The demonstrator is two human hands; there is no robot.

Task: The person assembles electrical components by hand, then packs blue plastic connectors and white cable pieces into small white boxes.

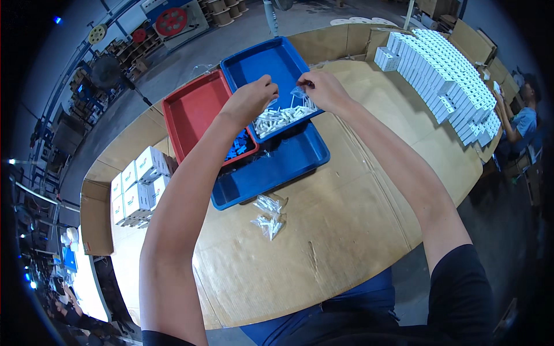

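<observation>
Over the far blue bin (258, 52) my right hand (326, 91) pinches a small clear plastic bag (298, 92). My left hand (251, 99) is across from it above the same bin, its fingers curled together; something pale shows beneath them, too small to name. A heap of small white plastic pegs (284, 120) lies in the near end of that bin. Beside it stands a red tray (190, 104) with small blue pieces (236, 147) in its near corner, partly behind my left forearm. Two clear bags of white pegs (269, 226) lie on the table nearer to me.
Another blue tray (277, 176) stands in front of the bins. White boxes (136, 190) are stacked at the left, partly behind my left arm. Many small white boxes (441, 86) form a block at the far right, where another person (522, 124) sits. Cardboard walls (340, 43) edge the table.
</observation>
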